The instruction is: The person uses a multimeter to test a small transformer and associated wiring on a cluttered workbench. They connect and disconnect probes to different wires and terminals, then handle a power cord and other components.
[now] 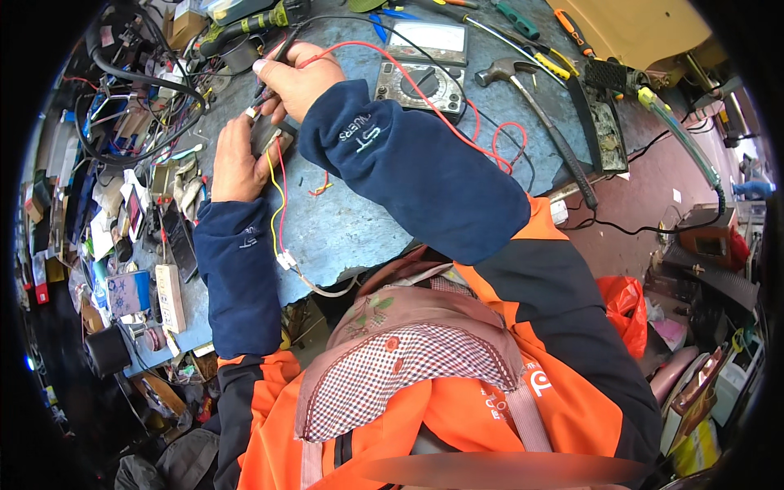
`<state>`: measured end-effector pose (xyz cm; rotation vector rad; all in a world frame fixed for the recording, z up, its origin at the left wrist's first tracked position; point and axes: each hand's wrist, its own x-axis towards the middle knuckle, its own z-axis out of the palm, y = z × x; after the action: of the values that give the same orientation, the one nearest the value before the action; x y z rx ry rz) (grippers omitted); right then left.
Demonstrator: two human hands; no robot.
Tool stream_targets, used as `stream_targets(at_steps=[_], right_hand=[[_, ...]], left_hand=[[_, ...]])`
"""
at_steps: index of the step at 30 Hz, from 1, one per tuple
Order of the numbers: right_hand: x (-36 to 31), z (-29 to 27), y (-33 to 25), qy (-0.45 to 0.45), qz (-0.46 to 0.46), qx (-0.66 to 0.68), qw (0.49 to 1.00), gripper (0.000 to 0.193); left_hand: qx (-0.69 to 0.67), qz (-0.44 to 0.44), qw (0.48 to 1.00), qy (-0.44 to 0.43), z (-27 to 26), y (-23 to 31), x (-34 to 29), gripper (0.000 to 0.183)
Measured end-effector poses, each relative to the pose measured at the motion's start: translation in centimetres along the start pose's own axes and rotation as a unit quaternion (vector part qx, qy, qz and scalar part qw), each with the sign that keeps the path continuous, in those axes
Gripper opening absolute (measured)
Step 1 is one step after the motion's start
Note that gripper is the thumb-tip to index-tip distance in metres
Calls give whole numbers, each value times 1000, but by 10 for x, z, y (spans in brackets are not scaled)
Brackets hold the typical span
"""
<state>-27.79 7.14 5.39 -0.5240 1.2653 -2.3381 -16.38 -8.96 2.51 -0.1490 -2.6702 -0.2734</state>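
**Right hand [298, 86] works a probe [286, 47] at a small part [265, 137] under the left hand [234, 163]**

The right hand's fingers are closed around the black probe, which slants down toward the part; whether its tip touches is hidden by the fingers. The left hand's thumb and fingers are bent closely about the part, thumb on its near side, with little gap between. The part sits at the far left of the blue bench [351, 220], between the hands. A yellow wire [283, 196] and a red wire [282, 163] run from it toward the person, ending at a white connector [286, 260].

A red lead [392, 55] loops from the right hand across the meter [420, 80], which lies to the right of that hand. Short wire scraps [322, 188] lie on the bench near the part. A hammer [555, 135] lies right of the meter, screwdrivers [514, 18] beyond it. A coiled black cable [98, 61] and mixed clutter [122, 204] crowd the left side.
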Motion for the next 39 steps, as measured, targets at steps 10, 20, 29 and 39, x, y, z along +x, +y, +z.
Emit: stream_targets(at_steps=[10, 20, 29, 39], right_hand=[[1, 2, 2, 3, 11, 7, 1000, 19], [1, 1, 1, 4, 7, 6, 1000, 20], [2, 0, 1, 6, 5, 5, 1000, 20], [2, 1, -1, 10, 6, 0, 1000, 21]], left_hand=[[35, 9, 999, 9, 6, -6, -2, 56], [7, -6, 1000, 15, 7, -4, -2, 61], [-1, -13, 1000, 10, 6, -2, -1, 60], [-17, -32, 999, 1, 7, -9, -2, 68]])
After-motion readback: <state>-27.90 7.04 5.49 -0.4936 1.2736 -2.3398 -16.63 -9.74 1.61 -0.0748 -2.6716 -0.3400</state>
